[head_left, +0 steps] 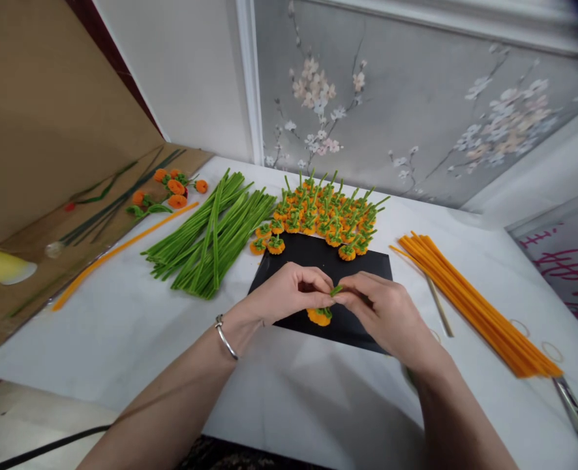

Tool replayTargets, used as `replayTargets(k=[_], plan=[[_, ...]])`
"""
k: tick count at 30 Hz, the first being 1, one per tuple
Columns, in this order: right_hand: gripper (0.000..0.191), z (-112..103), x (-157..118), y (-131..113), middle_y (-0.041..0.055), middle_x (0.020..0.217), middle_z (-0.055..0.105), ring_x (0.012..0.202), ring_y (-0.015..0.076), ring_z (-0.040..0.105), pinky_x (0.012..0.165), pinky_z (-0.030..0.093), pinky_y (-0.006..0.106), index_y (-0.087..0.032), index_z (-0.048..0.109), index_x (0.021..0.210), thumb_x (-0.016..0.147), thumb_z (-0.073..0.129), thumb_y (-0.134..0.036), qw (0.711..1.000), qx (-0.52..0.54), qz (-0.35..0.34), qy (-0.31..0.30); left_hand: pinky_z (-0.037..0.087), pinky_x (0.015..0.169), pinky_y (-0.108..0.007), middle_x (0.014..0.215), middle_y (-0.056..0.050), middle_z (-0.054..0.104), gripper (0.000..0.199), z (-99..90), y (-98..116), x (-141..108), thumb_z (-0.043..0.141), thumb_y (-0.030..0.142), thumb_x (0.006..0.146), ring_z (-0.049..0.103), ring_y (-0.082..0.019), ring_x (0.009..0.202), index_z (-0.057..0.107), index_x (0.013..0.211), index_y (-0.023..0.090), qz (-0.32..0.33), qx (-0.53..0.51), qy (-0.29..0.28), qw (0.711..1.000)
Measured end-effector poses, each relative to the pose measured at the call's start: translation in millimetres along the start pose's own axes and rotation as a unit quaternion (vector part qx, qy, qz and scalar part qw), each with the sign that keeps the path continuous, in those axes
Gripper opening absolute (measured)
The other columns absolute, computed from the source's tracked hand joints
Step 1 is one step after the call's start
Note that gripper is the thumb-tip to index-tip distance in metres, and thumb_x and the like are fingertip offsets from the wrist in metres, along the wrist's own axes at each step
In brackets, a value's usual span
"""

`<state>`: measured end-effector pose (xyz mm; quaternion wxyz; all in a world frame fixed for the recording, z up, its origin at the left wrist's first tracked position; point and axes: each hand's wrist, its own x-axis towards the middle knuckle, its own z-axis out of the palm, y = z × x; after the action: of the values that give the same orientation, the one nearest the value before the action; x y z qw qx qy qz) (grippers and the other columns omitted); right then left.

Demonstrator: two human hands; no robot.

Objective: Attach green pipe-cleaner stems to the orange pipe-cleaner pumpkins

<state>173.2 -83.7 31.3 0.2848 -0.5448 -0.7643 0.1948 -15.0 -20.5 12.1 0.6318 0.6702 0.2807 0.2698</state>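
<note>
An orange pipe-cleaner flower (pixel 319 317) with a green stem hangs just below my fingertips, over a black mat (pixel 362 261). My left hand (pixel 289 290), with a silver bracelet at the wrist, pinches the green stem from the left. From the right, my right hand (pixel 380 307) pinches the same green piece, and the fingertips of both hands nearly meet. A short green end (pixel 336 290) sticks up between them. Behind the mat stand many similar orange flowers (pixel 323 219) with green stems pointing up.
Green pipe cleaners (pixel 215 241) lie in a pile at left, beside one long orange strip (pixel 122 251). Orange pipe cleaners (pixel 479 307), a thin rod (pixel 440 305) and scissors (pixel 577 411) are at right. Finished-looking flowers (pixel 176 188) lie on cardboard at far left.
</note>
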Motion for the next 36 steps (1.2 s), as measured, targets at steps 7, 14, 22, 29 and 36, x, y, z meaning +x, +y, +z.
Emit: replayTargets(k=[7, 14, 22, 29, 36], plan=[[0.018, -4.9, 2.4, 1.7, 0.0002, 0.080, 0.057, 0.067, 0.0120, 0.051, 0.063, 0.039, 0.024, -0.021, 0.062, 0.083, 0.095, 0.048, -0.022, 0.997, 0.073, 0.013, -0.004, 0.052, 0.071, -0.026, 0.087, -0.004, 0.062, 0.012, 3.0, -3.9, 1.1, 0.075, 0.024, 0.071, 0.061, -0.011, 0.074, 0.074, 0.073, 0.012, -0.010, -0.101, 0.035, 0.994], [0.017, -5.3, 2.9, 5.1, -0.0006, 0.076, 0.053, 0.064, 0.0118, 0.046, 0.058, 0.035, 0.024, -0.020, 0.055, 0.079, 0.093, 0.049, -0.025, 0.995, 0.084, 0.039, -0.024, 0.051, 0.074, -0.026, 0.090, -0.006, 0.062, 0.011, 2.6, -5.3, 1.0, 0.075, 0.025, 0.072, 0.060, -0.013, 0.081, 0.076, 0.072, 0.014, -0.022, -0.092, 0.062, 0.994], [0.022, -8.4, 3.6, 5.4, -0.0023, 0.067, 0.049, 0.060, 0.0114, 0.041, 0.053, 0.030, 0.024, -0.019, 0.056, 0.076, 0.093, 0.048, -0.031, 0.989, 0.123, 0.075, -0.044, 0.049, 0.074, -0.025, 0.090, -0.003, 0.057, 0.006, 5.4, -6.0, 0.8, 0.077, 0.019, 0.068, 0.057, -0.011, 0.079, 0.075, 0.071, 0.014, -0.038, -0.130, 0.070, 0.988], [0.022, -11.5, 4.2, 7.1, -0.0018, 0.065, 0.049, 0.059, 0.0118, 0.041, 0.053, 0.031, 0.025, -0.019, 0.055, 0.074, 0.092, 0.049, -0.030, 0.989, 0.120, 0.079, -0.020, 0.049, 0.073, -0.026, 0.091, -0.001, 0.052, 0.010, 1.5, -3.7, 0.0, 0.079, 0.018, 0.065, 0.056, -0.010, 0.076, 0.071, 0.068, 0.013, -0.045, -0.163, 0.070, 0.983], [0.022, -9.9, 4.5, 8.0, -0.0019, 0.063, 0.049, 0.056, 0.0116, 0.041, 0.050, 0.030, 0.024, -0.019, 0.055, 0.072, 0.090, 0.050, -0.031, 0.991, 0.109, 0.083, 0.008, 0.042, 0.070, -0.026, 0.088, -0.001, 0.051, 0.013, -0.9, -3.0, -0.9, 0.078, 0.018, 0.067, 0.052, -0.009, 0.073, 0.066, 0.065, 0.013, -0.040, -0.158, 0.076, 0.984]])
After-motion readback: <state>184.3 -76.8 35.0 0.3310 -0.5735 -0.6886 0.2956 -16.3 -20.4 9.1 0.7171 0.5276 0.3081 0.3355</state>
